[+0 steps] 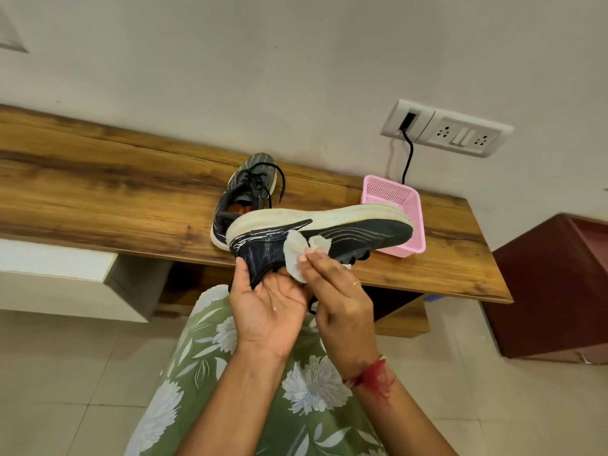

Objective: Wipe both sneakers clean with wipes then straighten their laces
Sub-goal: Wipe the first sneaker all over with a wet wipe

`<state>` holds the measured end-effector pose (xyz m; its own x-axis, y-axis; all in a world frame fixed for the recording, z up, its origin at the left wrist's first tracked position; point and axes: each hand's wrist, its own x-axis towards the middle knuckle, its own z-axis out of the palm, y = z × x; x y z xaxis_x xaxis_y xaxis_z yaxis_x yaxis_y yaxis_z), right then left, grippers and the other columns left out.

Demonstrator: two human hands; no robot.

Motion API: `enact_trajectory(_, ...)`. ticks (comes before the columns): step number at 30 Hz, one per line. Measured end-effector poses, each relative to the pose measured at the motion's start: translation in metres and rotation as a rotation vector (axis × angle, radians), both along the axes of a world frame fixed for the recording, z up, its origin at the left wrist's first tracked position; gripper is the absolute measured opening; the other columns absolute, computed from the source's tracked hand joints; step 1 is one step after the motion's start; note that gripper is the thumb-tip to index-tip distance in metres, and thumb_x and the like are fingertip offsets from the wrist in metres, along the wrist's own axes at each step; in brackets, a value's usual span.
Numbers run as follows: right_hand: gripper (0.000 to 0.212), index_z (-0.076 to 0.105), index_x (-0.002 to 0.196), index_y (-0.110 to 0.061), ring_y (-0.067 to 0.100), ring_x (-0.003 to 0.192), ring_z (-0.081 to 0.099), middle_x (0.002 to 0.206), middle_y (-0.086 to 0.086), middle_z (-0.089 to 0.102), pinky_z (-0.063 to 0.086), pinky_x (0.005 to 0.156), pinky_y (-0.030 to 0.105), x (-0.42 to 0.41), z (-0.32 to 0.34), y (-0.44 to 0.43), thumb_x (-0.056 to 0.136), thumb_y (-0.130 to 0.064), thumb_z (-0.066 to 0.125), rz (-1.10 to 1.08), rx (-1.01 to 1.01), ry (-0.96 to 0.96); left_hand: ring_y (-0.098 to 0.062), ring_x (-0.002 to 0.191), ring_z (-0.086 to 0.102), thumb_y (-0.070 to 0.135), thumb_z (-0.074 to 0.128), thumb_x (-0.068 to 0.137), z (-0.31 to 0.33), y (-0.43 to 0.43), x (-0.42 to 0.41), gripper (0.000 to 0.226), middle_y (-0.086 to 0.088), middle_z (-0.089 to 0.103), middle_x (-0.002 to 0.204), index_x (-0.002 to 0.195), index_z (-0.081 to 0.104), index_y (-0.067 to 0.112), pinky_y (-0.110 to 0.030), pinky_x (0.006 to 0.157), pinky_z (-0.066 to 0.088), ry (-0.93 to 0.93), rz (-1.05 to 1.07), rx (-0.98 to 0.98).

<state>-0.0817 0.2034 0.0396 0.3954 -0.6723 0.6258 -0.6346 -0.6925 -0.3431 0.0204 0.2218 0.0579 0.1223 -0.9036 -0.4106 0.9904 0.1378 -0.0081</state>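
Lap (184, 373) in a green floral garment, with both forearms rising from it to the held sneaker (362, 232). The held sneaker is turned sole upward, heel to the left and toe to the right. The left hand (266, 307), palm up, grips its heel collar, thumb curled over the fabric; the other fingers are hidden behind it. The right hand (335, 291) presses a white wipe (296, 255) against its dark side with extended fingers; the thumb is not visible. Behind its heel, the second sneaker (246, 192) stands upright on the wooden table (98, 192), laces loose. Behind its toe, a pink basket (394, 205) rests on the same table.
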Motion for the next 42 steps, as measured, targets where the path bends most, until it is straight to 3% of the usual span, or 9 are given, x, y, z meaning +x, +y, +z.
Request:
enact_trajectory(4,0.045,0.064,0.115,-0.003,0.019,0.115,0.054,0.119,0.011,0.063,0.041,0.102,0.028,-0.015,0.000,-0.022,0.081,0.006,0.037,-0.091,-0.002,0.000,-0.037,0.120,0.056,0.050,0.037,0.094,0.004,0.000,-0.001,0.060,-0.021,0.059,0.129,0.132,0.052,0.006,-0.051,0.105,0.039,-0.045,-0.048,-0.011)
enact_trajectory(6,0.050,0.065,0.114,-0.001,0.020,0.114,0.055,0.119,0.011,0.063,0.040,0.103,0.027,-0.011,0.001,-0.020,0.074,0.008,0.036,-0.107,0.006,-0.022,-0.037,0.120,0.057,0.049,0.038,0.094,0.005,-0.001,-0.002,0.060,-0.021,0.059,0.129,0.132,0.052,0.006,-0.050,0.104,0.040,-0.045,-0.048,0.010)
enact_trajectory(10,0.034,0.067,0.109,0.000,0.021,0.115,0.055,0.115,0.013,0.065,0.041,0.103,0.027,0.002,0.001,0.000,0.101,-0.007,0.035,0.083,-0.109,0.045,-0.026,0.100,0.069,0.044,0.040,0.097,0.002,-0.001,0.003,0.053,-0.018,0.069,0.111,0.118,0.060,0.000,-0.038,0.088,0.054,-0.032,0.003,0.062)
enact_trajectory(15,0.048,0.065,0.116,-0.004,0.021,0.118,0.053,0.121,0.010,0.062,0.038,0.105,0.027,-0.008,-0.007,-0.016,0.079,0.005,0.035,-0.114,0.026,-0.018,-0.027,0.108,0.065,0.048,0.036,0.095,0.005,-0.001,-0.004,0.054,-0.017,0.065,0.121,0.124,0.058,0.007,-0.045,0.097,0.046,-0.067,-0.056,0.052)
enact_trajectory(20,0.031,0.067,0.109,-0.003,0.020,0.114,0.057,0.116,0.010,0.065,0.041,0.103,0.025,-0.013,0.004,-0.010,0.092,0.000,0.042,0.133,-0.026,0.085,-0.028,0.100,0.069,0.046,0.036,0.098,-0.001,-0.001,0.001,0.053,-0.017,0.069,0.113,0.121,0.058,0.004,-0.041,0.088,0.055,-0.039,-0.022,0.041)
enact_trajectory(24,0.048,0.064,0.112,-0.016,0.012,0.107,0.060,0.111,-0.003,0.065,0.046,0.098,0.028,-0.045,0.019,-0.042,0.079,0.017,0.051,-0.295,0.311,-0.437,-0.029,0.122,0.056,0.048,0.038,0.096,0.000,-0.003,0.000,0.051,-0.011,0.064,0.126,0.130,0.056,0.015,-0.056,0.104,0.035,-0.050,-0.032,0.022)
enact_trajectory(27,0.041,0.063,0.111,-0.019,0.009,0.100,0.060,0.102,-0.008,0.064,0.049,0.094,0.036,-0.060,0.026,-0.058,0.083,0.010,0.055,-0.486,0.352,-0.579,-0.028,0.121,0.056,0.049,0.037,0.096,0.000,-0.004,0.000,0.051,-0.010,0.064,0.126,0.129,0.056,0.015,-0.056,0.101,0.037,-0.030,-0.029,0.010)
enact_trajectory(37,0.049,0.069,0.108,-0.008,0.019,0.106,0.061,0.111,0.005,0.067,0.046,0.097,0.033,-0.013,0.006,-0.020,0.068,0.015,0.051,-0.146,0.303,-0.045,-0.026,0.120,0.057,0.050,0.036,0.096,-0.001,-0.003,-0.005,0.054,-0.011,0.066,0.123,0.130,0.055,0.014,-0.049,0.103,0.038,-0.148,-0.080,0.021)
enact_trajectory(42,0.047,0.071,0.103,-0.007,0.019,0.101,0.064,0.106,0.004,0.069,0.051,0.090,0.038,-0.011,0.014,-0.027,0.066,0.011,0.047,-0.144,0.261,-0.095,-0.026,0.120,0.058,0.053,0.033,0.095,0.001,-0.003,-0.005,0.058,-0.011,0.066,0.122,0.130,0.055,0.012,-0.048,0.103,0.040,-0.218,-0.106,0.017)
